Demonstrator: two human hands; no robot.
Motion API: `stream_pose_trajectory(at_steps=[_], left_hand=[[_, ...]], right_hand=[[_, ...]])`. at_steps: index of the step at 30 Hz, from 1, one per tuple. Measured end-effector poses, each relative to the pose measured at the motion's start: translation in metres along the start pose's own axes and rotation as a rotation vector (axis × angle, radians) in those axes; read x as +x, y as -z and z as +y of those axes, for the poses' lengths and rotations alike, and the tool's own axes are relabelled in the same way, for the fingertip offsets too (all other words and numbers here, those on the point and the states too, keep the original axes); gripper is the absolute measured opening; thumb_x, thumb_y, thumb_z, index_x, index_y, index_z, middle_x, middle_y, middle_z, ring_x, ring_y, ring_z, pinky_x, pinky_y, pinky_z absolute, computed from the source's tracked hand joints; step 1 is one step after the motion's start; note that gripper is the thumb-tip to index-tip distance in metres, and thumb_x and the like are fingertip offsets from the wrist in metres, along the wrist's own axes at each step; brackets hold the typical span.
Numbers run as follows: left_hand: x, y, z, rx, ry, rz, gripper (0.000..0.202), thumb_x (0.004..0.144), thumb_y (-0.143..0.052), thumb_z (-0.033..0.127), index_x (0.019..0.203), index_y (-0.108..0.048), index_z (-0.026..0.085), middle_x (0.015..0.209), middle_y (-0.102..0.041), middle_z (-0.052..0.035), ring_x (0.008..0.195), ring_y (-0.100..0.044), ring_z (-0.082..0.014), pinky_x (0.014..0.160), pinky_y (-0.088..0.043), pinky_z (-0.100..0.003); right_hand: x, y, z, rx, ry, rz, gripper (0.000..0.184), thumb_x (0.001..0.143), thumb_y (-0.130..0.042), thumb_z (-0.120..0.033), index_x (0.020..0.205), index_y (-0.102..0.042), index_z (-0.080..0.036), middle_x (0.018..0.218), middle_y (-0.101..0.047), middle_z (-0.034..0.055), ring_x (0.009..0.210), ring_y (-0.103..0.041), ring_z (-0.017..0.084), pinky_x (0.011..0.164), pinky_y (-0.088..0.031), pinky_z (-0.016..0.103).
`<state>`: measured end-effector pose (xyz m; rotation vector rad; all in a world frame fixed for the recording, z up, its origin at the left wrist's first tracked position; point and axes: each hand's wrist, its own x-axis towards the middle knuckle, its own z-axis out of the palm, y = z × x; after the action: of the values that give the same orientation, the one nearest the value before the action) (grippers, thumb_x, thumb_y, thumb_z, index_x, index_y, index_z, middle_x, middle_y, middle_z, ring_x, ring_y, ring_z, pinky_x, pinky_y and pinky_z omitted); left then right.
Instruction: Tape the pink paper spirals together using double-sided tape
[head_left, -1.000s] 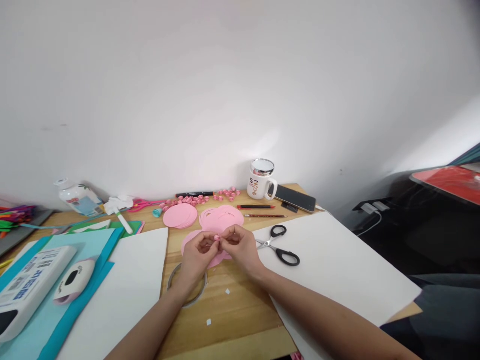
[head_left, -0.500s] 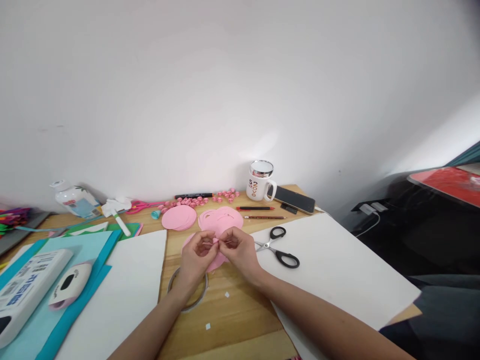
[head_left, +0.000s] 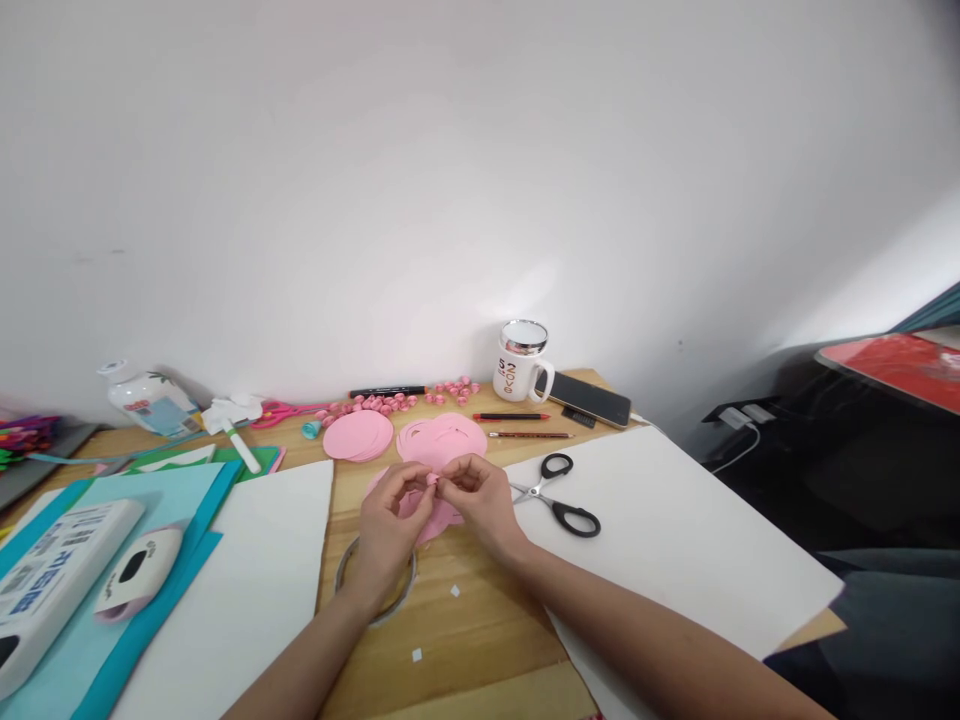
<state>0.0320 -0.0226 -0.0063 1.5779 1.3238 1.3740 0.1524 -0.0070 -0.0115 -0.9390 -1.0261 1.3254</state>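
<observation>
My left hand (head_left: pixel 391 520) and my right hand (head_left: pixel 480 495) meet over the wooden desk (head_left: pixel 465 630), fingertips pinched together on a small rolled pink paper piece (head_left: pixel 432 481). Under the hands lies a cut pink paper shape (head_left: pixel 433 522). Just beyond are a pink paper circle (head_left: pixel 358 436) and a pink spiral-cut circle (head_left: pixel 444 438). A row of small pink paper rolls (head_left: pixel 390 401) lies near the wall. A ring of tape (head_left: pixel 375 580) sits beneath my left wrist.
Black-handled scissors (head_left: pixel 559 495) lie on a white sheet (head_left: pixel 675 530) at right. Another white sheet (head_left: pixel 240 590), blue paper (head_left: pixel 112 640), a punch (head_left: pixel 139 570) and a white box (head_left: pixel 45 590) are left. A mug (head_left: pixel 521 362), phone (head_left: pixel 592 398), pencils (head_left: pixel 525 425), marker (head_left: pixel 386 390) stand behind.
Both hands stay together over the pink paper; the fingers have shifted slightly while working the small pink piece. The view drifted a little.
</observation>
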Motion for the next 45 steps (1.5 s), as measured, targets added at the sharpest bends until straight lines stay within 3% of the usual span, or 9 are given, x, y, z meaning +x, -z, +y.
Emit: stream_pose_trajectory(at_steps=[7,14,19,24,29,40,45], left_hand=[[-0.004,-0.002,0.001,-0.013,0.043,0.037,0.026,0.073,-0.059,0.024,0.098,-0.061,0.020,0.099,-0.062,-0.0070,0.091,-0.058,-0.0188,0.083,-0.045,-0.031],[0.000,-0.001,0.001,-0.021,0.071,0.022,0.020,0.074,-0.060,0.027,0.092,-0.063,0.019,0.097,-0.064,-0.0074,0.092,-0.059,-0.0191,0.083,-0.045,-0.031],[0.005,0.000,0.006,-0.053,0.130,-0.031,0.030,0.068,-0.065,0.025,0.097,-0.062,0.017,0.096,-0.065,-0.0085,0.083,-0.061,-0.0186,0.074,-0.048,-0.029],[0.007,0.001,0.011,0.011,0.116,-0.034,0.018,0.067,-0.065,0.027,0.081,-0.068,0.017,0.079,-0.067,-0.0054,0.072,-0.060,-0.0174,0.067,-0.048,-0.027],[0.007,0.005,0.011,0.010,0.136,-0.046,0.017,0.067,-0.065,0.027,0.080,-0.071,0.017,0.078,-0.069,-0.0056,0.073,-0.062,-0.0194,0.068,-0.049,-0.028],[0.009,0.010,0.011,-0.001,0.165,-0.105,0.017,0.066,-0.065,0.028,0.078,-0.073,0.019,0.082,-0.072,-0.0061,0.075,-0.064,-0.0213,0.069,-0.051,-0.030],[0.013,0.016,0.007,-0.022,0.165,0.025,0.019,0.064,-0.067,0.030,0.080,-0.072,0.019,0.076,-0.072,-0.0053,0.072,-0.065,-0.0211,0.066,-0.052,-0.031]], right_hand=[[-0.009,-0.001,-0.005,-0.311,0.260,-0.004,0.002,0.067,-0.057,-0.019,0.066,-0.055,-0.018,0.068,-0.057,-0.0004,0.064,-0.055,0.012,0.063,-0.048,0.025],[-0.005,-0.004,-0.003,-0.077,0.065,-0.013,0.011,0.062,-0.061,-0.019,0.063,-0.051,-0.016,0.060,-0.055,-0.0028,0.055,-0.054,0.010,0.057,-0.046,0.022],[-0.001,-0.001,-0.005,-0.075,0.022,0.041,0.011,0.058,-0.062,-0.017,0.061,-0.051,-0.016,0.057,-0.056,-0.0032,0.052,-0.053,0.009,0.053,-0.044,0.021],[0.003,0.003,-0.002,-0.076,-0.031,0.027,0.012,0.056,-0.063,-0.019,0.061,-0.052,-0.016,0.057,-0.057,-0.0028,0.051,-0.054,0.010,0.051,-0.045,0.022],[0.004,0.004,-0.003,-0.086,-0.035,-0.051,0.011,0.057,-0.063,-0.020,0.061,-0.053,-0.016,0.056,-0.058,-0.0023,0.051,-0.055,0.011,0.051,-0.045,0.022],[0.005,0.006,0.002,-0.178,0.034,-0.083,0.015,0.061,-0.066,-0.026,0.064,-0.056,-0.015,0.060,-0.059,-0.0009,0.053,-0.055,0.010,0.053,-0.044,0.022],[0.003,0.007,0.002,-0.278,0.104,-0.104,0.018,0.069,-0.063,-0.031,0.077,-0.058,-0.016,0.070,-0.060,0.0012,0.061,-0.057,0.011,0.058,-0.047,0.023]])
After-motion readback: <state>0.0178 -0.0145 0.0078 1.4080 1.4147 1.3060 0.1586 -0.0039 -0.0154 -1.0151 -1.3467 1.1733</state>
